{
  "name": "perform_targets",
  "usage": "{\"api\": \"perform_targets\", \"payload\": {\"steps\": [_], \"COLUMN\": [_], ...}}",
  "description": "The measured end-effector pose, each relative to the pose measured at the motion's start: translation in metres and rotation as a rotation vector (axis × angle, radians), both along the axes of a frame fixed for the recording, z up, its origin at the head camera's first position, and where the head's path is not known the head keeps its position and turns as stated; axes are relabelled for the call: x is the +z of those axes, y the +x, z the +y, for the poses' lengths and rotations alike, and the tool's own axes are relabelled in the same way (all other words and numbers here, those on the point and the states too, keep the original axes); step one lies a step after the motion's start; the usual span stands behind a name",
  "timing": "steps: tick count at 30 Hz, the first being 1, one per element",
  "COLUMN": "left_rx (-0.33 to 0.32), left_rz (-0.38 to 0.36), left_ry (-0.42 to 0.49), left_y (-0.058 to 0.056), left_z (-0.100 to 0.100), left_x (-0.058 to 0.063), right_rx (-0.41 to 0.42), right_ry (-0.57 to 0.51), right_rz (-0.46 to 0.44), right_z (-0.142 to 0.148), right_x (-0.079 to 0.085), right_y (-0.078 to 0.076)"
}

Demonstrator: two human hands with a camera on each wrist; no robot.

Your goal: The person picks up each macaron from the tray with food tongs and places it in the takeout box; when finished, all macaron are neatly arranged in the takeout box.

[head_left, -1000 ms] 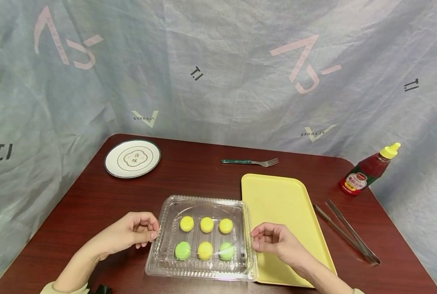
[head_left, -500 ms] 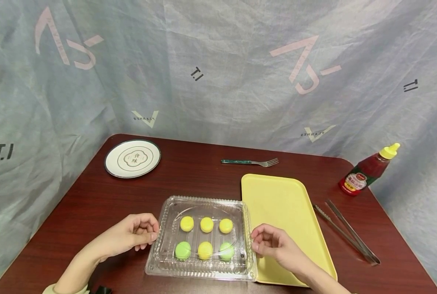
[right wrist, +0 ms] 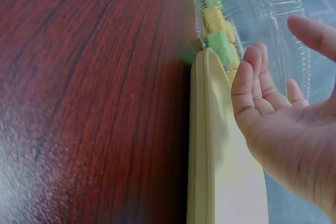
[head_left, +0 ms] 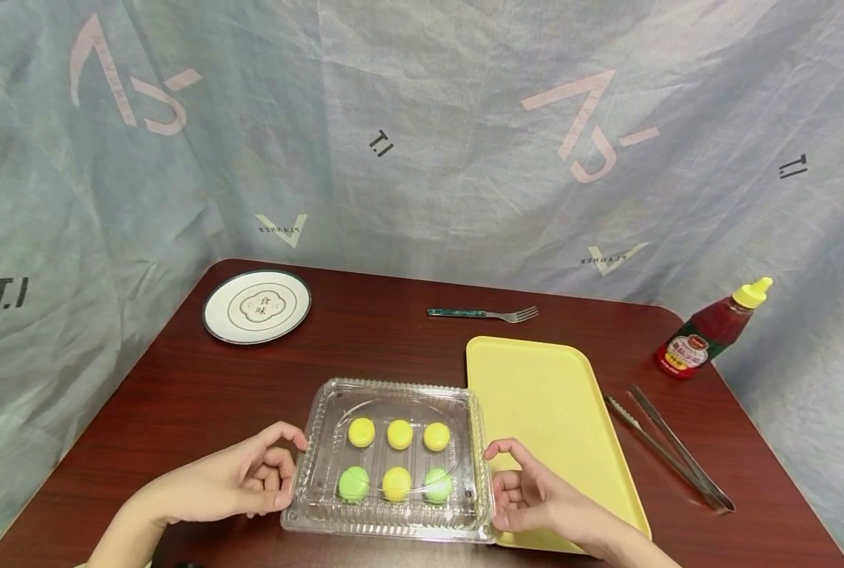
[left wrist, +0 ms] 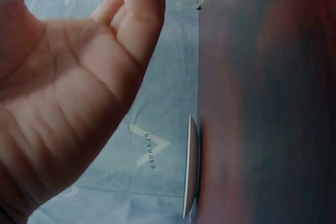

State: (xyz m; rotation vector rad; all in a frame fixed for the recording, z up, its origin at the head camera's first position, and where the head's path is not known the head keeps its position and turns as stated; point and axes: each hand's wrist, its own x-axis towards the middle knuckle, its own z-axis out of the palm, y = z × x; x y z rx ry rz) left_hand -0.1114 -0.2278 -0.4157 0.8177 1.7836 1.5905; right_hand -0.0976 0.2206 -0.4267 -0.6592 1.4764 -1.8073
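Observation:
A clear plastic clamshell box (head_left: pixel 386 525) with a ribbed rim sits near the front of the table. Through its transparent lid show two rows of macarons, yellow ones (head_left: pixel 399 435) and green ones (head_left: pixel 353 484). My left hand (head_left: pixel 248 477) is at the box's left side, index fingertip right at the rim, thumb lower down, other fingers loosely bent. At the right side my right hand (head_left: pixel 535 493) mirrors it, its index and thumb spread apart along the edge. In the right wrist view, the right palm (right wrist: pixel 294 140) faces the camera with nothing between the fingers.
A yellow tray (head_left: pixel 535 394) lies right beside the box, partly under my right hand. Metal tongs (head_left: pixel 670 450) and a red sauce bottle (head_left: pixel 706 335) are farther right. A fork (head_left: pixel 482 313) and a white plate (head_left: pixel 256 308) are toward the back.
Both hands have lowered slightly along the box's sides. Their thumbs have moved away from the index fingertips toward the near corners. The box and macarons stay in place.

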Motion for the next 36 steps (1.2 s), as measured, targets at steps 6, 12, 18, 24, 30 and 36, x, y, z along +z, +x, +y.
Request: {"api": "perform_targets", "payload": {"steps": [6,12,18,24,30,36], "left_rx": [-0.034,0.008,0.027,0.048,0.058,0.073], "left_rz": [-0.024,0.046,0.063,0.064,0.062,0.046], "left_ry": [0.019,-0.011,0.001,0.009,-0.001,0.002], "left_y": [0.004,0.006,0.010,0.012,0.014,0.017], "left_z": [-0.001,0.006,0.010,0.012,0.011,0.011], "left_x": [-0.004,-0.007,-0.007,-0.008,-0.008,-0.008], "right_rx": [-0.023,-0.091,-0.144,-0.158,-0.190,-0.236], "right_ry": [0.023,0.104,0.138,0.069,0.072,0.097], "right_rz": [0.047,0.081,0.130,0.178,0.183,0.159], "right_z": [-0.001,-0.004,-0.006,-0.007,-0.010,-0.012], "right_x": [-0.001,0.000,-0.003,-0.006,-0.005,-0.002], "right_y": [0.003,0.007,0.012,0.015,0.019,0.024]}}
